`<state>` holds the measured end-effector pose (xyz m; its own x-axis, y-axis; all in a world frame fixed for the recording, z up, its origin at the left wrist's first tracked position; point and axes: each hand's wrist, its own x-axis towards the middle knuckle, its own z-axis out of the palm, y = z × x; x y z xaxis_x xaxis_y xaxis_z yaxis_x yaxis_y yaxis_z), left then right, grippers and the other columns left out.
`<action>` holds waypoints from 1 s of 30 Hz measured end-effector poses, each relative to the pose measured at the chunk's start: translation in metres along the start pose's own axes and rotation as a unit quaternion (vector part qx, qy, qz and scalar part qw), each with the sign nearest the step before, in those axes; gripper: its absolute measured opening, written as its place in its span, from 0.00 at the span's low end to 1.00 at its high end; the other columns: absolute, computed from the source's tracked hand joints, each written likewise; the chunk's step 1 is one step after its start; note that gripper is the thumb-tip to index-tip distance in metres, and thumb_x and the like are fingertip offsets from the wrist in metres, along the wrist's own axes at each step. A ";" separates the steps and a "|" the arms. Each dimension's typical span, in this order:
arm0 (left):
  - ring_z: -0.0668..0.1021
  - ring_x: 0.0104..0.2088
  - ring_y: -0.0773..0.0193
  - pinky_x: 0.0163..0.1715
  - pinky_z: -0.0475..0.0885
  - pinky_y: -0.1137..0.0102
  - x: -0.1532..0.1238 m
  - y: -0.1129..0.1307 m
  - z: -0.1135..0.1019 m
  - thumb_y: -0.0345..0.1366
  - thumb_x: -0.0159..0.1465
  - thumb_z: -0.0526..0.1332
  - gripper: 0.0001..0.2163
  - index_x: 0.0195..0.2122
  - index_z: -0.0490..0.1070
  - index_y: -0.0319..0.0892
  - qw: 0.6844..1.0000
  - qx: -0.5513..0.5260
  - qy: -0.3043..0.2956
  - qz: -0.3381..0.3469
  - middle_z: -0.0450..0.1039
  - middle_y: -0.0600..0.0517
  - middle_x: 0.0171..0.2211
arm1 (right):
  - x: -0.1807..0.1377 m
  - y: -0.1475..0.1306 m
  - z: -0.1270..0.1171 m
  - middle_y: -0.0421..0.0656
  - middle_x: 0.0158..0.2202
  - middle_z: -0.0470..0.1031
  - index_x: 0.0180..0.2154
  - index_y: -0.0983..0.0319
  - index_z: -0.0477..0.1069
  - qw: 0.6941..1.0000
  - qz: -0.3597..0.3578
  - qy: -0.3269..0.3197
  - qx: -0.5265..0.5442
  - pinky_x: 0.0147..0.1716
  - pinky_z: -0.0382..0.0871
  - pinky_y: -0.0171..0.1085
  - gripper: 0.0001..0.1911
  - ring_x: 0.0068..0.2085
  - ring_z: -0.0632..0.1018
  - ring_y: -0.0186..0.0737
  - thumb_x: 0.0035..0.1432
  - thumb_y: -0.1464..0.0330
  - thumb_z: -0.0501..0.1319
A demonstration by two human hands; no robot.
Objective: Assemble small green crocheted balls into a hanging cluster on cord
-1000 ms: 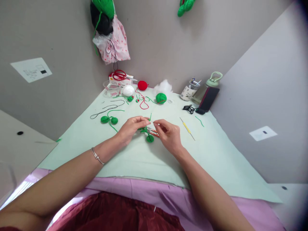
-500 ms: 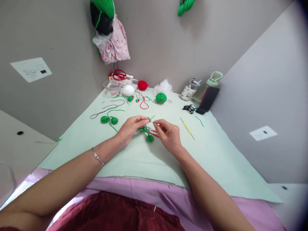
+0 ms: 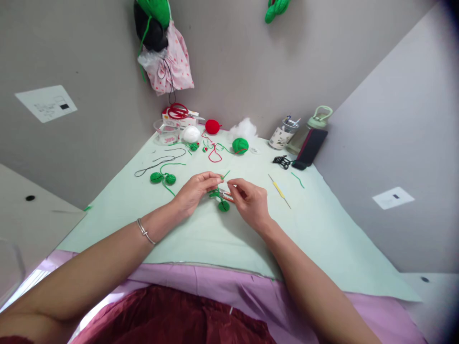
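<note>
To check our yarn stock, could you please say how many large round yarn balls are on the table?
3: red yarn ball at the back, white yarn ball left of it, green yarn ball in front of fluffy white stuffing. Others may be hidden.

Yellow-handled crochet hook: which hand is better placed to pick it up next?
Probably the right hand: the crochet hook lies nearer it, to its right. The left hand is farther away, pinching green yarn. Whether the right hand holds something thin, I cannot tell.
</note>
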<state>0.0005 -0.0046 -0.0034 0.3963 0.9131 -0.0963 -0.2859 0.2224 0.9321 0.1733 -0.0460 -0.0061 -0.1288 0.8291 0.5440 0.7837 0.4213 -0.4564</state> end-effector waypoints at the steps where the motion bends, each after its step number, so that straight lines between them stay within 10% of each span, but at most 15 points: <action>1: 0.72 0.37 0.67 0.46 0.64 0.68 0.000 0.000 0.000 0.38 0.53 0.68 0.08 0.29 0.73 0.40 1.000 -0.007 -0.007 -0.003 0.73 0.50 0.40 | 0.000 0.000 0.001 0.42 0.27 0.79 0.35 0.59 0.76 1.000 -0.019 0.005 -0.024 0.30 0.63 0.33 0.13 0.28 0.75 0.35 0.66 0.67 0.53; 30: 0.73 0.35 0.66 0.44 0.65 0.68 -0.001 -0.003 0.001 0.37 0.53 0.69 0.11 0.37 0.76 0.40 1.000 -0.005 -0.007 0.000 0.74 0.51 0.35 | 0.002 -0.007 0.000 0.34 0.18 0.67 0.33 0.60 0.75 0.989 0.098 0.011 0.106 0.23 0.59 0.32 0.09 0.20 0.67 0.30 0.62 0.64 0.58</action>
<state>0.0016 -0.0066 -0.0057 0.4080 0.9084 -0.0917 -0.2937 0.2257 0.9289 0.1681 -0.0470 -0.0017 0.0282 0.8959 0.4434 0.6476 0.3215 -0.6908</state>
